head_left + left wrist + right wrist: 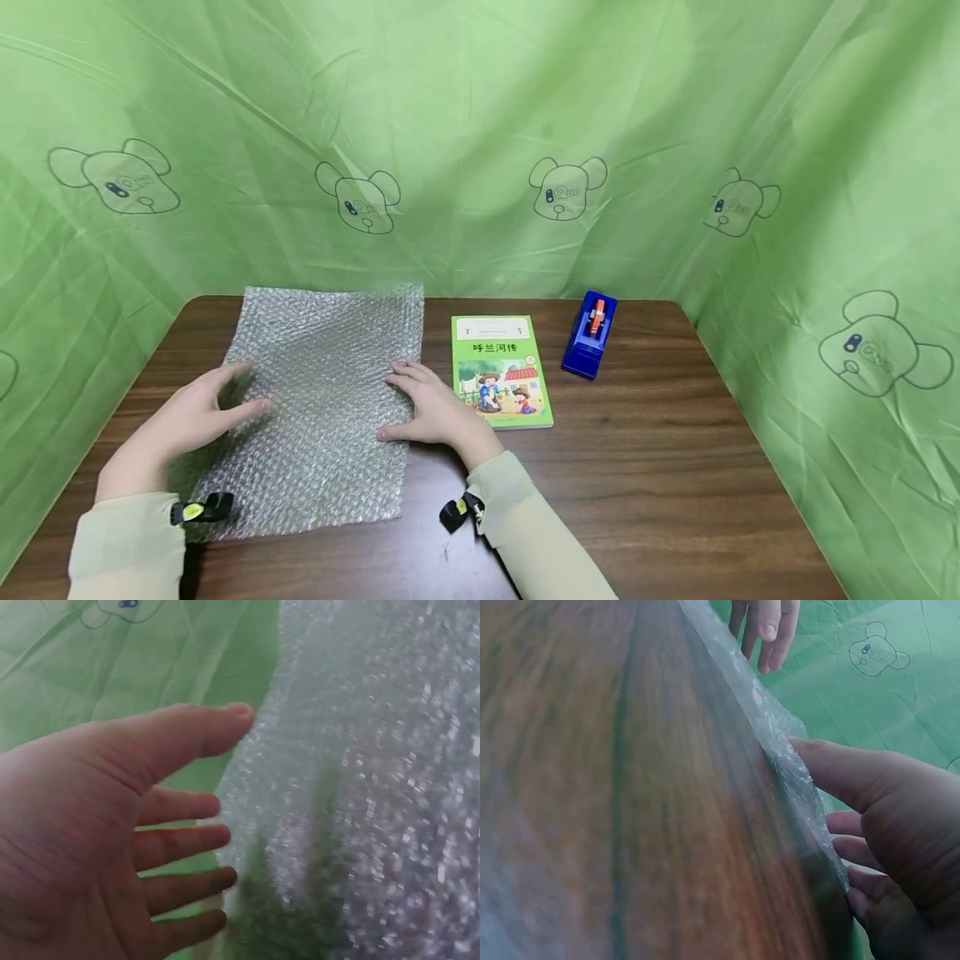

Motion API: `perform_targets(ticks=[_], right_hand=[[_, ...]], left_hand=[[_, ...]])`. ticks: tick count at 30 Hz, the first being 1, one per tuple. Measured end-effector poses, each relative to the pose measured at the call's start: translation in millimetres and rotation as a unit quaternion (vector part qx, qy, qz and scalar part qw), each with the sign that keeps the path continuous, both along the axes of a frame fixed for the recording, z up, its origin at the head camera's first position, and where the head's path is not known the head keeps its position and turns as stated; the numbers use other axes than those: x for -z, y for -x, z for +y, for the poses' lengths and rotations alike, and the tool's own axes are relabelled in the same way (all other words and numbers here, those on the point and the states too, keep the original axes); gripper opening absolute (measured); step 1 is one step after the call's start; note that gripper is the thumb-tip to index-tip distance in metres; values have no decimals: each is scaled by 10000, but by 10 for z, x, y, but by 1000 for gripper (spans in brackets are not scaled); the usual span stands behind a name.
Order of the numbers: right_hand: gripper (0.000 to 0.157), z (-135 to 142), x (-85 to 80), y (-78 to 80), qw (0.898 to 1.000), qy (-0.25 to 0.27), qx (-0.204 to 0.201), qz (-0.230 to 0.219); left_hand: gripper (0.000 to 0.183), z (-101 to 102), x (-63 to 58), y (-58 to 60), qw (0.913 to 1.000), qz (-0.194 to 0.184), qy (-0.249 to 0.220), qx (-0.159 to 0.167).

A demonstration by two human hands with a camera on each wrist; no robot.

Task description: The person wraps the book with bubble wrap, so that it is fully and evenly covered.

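A sheet of clear bubble wrap [322, 417] lies flat on the left part of the table. By its left edge is my left hand [195, 408], thumb spread from the fingers, fingertips right at the edge. In the left wrist view the fingers [184, 847] are straight and apart, with nothing between them. My right hand [438, 408] is over the right edge, its fingertips on the wrap. The right wrist view shows the right thumb [840, 765] at the wrap's edge [780, 746] and the other fingers partly hidden behind the palm.
Right of the wrap, a green picture-covered book [502, 375] lies face up, close to the right hand. A blue tape dispenser [588, 333] with an orange part stands farther right. The dark wooden table [660, 467] is enclosed by green cloth [480, 108] at the back and sides.
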State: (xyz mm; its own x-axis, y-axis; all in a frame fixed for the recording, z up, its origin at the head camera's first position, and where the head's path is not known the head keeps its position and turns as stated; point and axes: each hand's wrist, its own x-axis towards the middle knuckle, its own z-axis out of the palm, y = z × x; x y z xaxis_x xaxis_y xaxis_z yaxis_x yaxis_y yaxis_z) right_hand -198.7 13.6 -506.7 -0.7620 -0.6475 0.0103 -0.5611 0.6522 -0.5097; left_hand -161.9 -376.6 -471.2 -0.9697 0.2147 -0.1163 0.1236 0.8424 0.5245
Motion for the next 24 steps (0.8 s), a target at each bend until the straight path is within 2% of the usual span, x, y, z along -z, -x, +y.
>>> perform_targets(ticks=[7, 16, 24], right_hand=[[96, 0, 4, -18, 10000, -16, 41, 72], [87, -32, -43, -80, 9997, -214, -102, 88], [84, -56, -67, -67, 9982, -406, -96, 441]], left_hand=[[100, 30, -67, -53, 9986, -394, 278, 212], [113, 32, 71, -45, 9971, -700, 2, 313], [116, 20, 101, -27, 9973, -643, -174, 303]])
